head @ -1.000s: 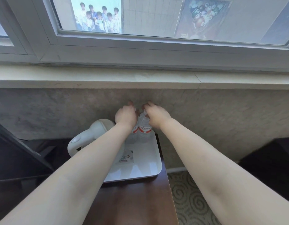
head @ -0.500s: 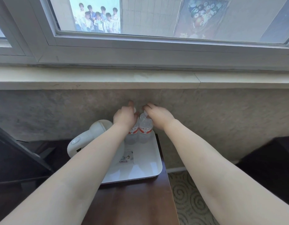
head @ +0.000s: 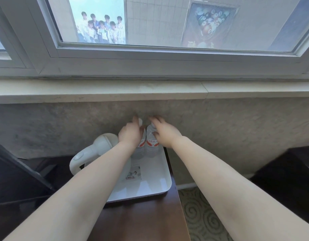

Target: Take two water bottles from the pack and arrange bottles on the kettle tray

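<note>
Over the last second little has moved — my hands have stayed at the two bottle tops, and only my right fingers have lifted and spread a bit, so that grip looks to be loosening. I take that to mean both bottles are down on the tray and what remains is letting go and perhaps squaring them up.

At the left the white kettle (head: 98, 150) stands on the tray's left side, its handle swinging out toward me, with my left forearm crossing in front of its body. My left hand (head: 129, 134) is curled over the shoulder of the left bottle (head: 141, 145), thumb up by the cap; whether it squeezes or only rests I cannot tell. The right bottle (head: 152, 145) stands upright, touching its neighbour, red labels facing me. My right hand (head: 165, 133) lies over its neck with fingers partly open, touching more than clamping.

Both bottles sit at the far right corner of the white tray (head: 160, 188), close under the wall (head: 237, 122). The tray's right rim runs just inside the edge of the dark wooden table (head: 141, 220), and beyond that is a drop to the patterned carpet (head: 202, 220) — so nothing should be pushed rightward. The open room is the bare tray floor nearer me.
</note>
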